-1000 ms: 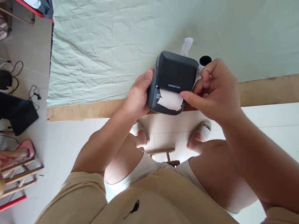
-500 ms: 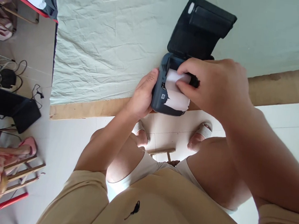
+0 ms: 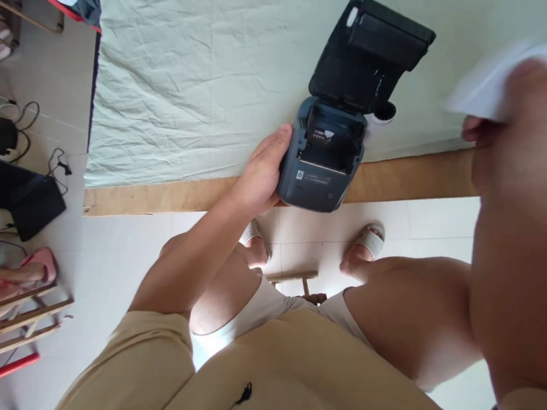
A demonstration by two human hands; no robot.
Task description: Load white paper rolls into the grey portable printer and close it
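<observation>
My left hand [image 3: 264,169] is closed around the left side of a dark blue-grey label printer [image 3: 320,187], held above the table's front edge. Its black lid [image 3: 357,65] stands wide open and tilts away from me. Inside, the compartment [image 3: 331,140] shows a printed label and no paper. Behind the printer's right side sits a white roll with a black core [image 3: 383,114], partly hidden. Over at the far right, my right hand [image 3: 535,113] is closed on a piece of white paper [image 3: 485,83]; both are blurred by motion.
A pale green cloth [image 3: 193,83] covers the table, whose wooden edge [image 3: 159,200] runs in front of me. On the left are a black flat device [image 3: 34,203], tangled cables [image 3: 19,122], a wooden chair [image 3: 28,321] and a seated person's pink-shod foot [image 3: 41,264].
The white paper has come out of the printer. My right hand has carried it off to the right. My left hand keeps the printer in about the same place.
</observation>
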